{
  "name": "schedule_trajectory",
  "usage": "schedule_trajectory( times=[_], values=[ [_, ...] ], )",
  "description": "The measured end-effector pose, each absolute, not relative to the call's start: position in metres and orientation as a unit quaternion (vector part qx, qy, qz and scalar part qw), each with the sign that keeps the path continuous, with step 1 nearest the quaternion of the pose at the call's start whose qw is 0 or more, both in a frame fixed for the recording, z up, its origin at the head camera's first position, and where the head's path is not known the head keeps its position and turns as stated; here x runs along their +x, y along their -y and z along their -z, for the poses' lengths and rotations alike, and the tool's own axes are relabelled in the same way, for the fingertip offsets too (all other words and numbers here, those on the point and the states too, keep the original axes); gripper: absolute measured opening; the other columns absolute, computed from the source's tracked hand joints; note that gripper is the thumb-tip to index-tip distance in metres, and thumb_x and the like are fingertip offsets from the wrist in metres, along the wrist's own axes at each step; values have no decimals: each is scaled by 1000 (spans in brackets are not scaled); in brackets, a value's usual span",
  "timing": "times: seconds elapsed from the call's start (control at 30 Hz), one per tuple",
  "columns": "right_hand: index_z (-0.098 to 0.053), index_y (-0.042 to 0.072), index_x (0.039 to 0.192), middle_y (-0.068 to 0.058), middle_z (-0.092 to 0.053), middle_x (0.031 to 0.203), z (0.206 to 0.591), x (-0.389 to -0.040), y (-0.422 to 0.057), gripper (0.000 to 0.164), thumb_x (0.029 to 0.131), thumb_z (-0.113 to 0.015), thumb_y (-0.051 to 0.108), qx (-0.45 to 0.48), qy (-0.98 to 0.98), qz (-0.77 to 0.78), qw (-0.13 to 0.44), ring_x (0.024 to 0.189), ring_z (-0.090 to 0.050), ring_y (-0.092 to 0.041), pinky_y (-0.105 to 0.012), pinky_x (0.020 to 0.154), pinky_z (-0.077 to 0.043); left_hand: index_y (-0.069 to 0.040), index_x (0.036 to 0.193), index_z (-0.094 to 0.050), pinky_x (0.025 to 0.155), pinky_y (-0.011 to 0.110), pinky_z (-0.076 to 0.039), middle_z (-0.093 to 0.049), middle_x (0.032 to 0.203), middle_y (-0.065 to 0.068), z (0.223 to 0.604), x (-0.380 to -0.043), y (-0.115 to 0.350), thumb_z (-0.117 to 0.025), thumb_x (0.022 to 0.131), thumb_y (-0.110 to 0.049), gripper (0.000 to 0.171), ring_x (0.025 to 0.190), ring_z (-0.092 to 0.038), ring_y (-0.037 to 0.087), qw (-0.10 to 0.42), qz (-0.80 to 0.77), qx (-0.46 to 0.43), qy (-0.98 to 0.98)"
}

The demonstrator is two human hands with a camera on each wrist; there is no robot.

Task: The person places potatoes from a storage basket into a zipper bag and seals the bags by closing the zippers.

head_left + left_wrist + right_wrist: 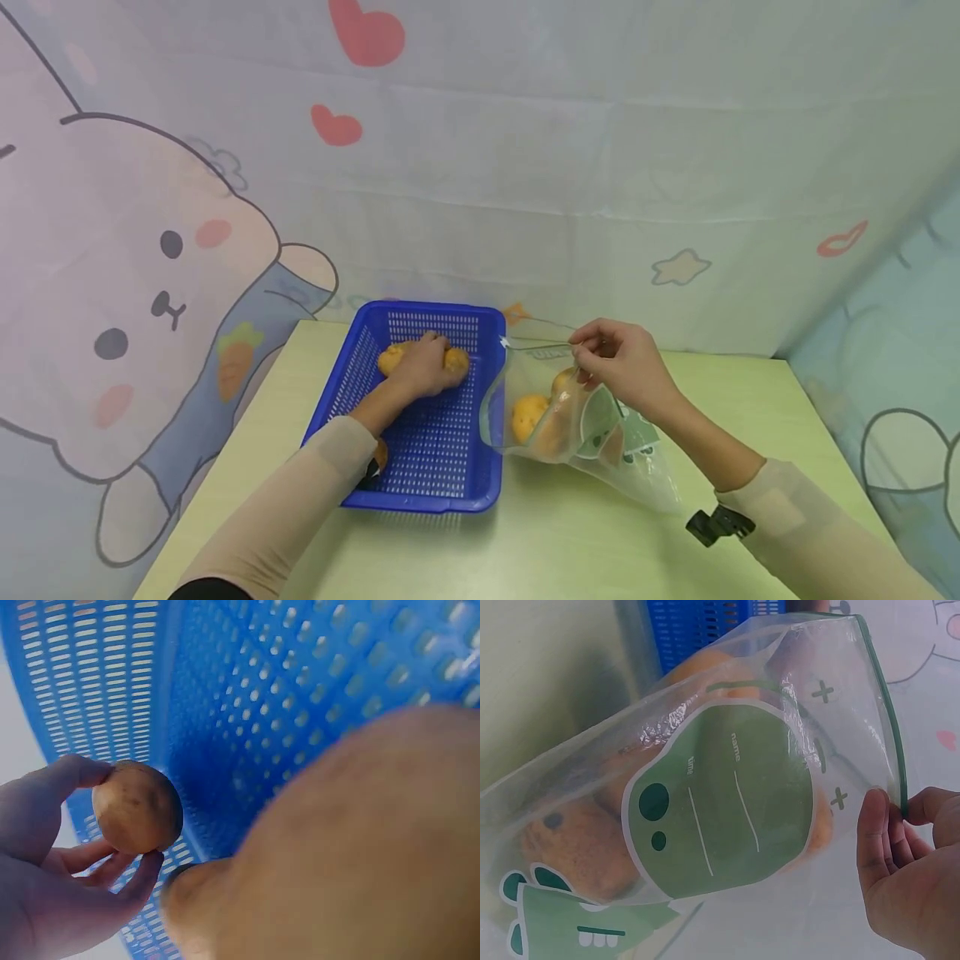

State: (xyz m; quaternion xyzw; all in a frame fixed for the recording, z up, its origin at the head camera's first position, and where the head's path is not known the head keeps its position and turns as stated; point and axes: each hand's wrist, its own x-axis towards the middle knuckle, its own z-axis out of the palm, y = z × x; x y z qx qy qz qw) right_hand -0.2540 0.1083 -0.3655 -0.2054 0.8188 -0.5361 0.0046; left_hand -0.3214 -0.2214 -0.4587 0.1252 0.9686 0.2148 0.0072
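Note:
In the blue basket (463,492), my left hand (423,367) grips a potato (135,806), thumb on one side and fingertips on the other. A second potato (392,358) lies by that hand, and another potato (381,454) shows partly behind my left wrist. To the right of the basket, my right hand (626,367) pinches the rim of a clear zip bag (645,479) with green cartoon print. Its mouth gapes toward the basket. Several potatoes are inside the bag, one potato (528,417) close to the opening and another potato (581,851) deeper in, partly covered by the print.
Basket and bag stand on a pale green table (570,542). Behind it hangs a cloth backdrop (525,167) with a cartoon animal and hearts. A black camera mount (720,525) is strapped at my right wrist.

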Motion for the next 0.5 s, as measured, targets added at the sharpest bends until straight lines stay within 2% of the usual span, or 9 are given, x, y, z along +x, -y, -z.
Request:
schedule_trajectory(
  times=[0.13, 0.2, 0.33, 0.5],
  values=[
    [-70, -8, 114, -19, -70, 87, 366, -254, -110, 18, 100, -66, 3, -203, -819, 537, 6, 69, -71, -29, -40, 63, -65, 8, 138, -60, 90, 45, -56, -59, 127, 20, 446, -322, 223, -78, 92, -30, 62, 105, -61, 32, 3, -269, 130, -954],
    [-70, -8, 114, -19, -70, 88, 366, -254, -111, 18, 101, -66, 4, -203, -818, 538, 6, 70, -72, -29, -40, 63, -65, 7, 141, -59, 90, 45, -56, -58, 132, 21, 433, -320, 222, -78, 93, -32, 64, 109, -61, 33, -16, -295, 128, -947],
    [-69, -8, 114, -18, -70, 89, 366, -254, -114, 18, 101, -66, 4, -204, -819, 537, 5, 70, -72, -28, -40, 63, -65, 4, 144, -57, 91, 46, -57, -55, 140, 21, 401, -309, 215, -77, 96, -34, 64, 117, -60, 35, -85, -355, 120, -923],
    [-70, -8, 114, -19, -70, 88, 367, -255, -117, 18, 101, -66, 3, -205, -818, 537, 3, 70, -72, -29, -41, 62, -65, -1, 145, -57, 96, 42, -58, -54, 143, 16, 367, -287, 196, -80, 96, -25, 59, 128, -57, 31, -157, -431, 170, -872]
  ],
)
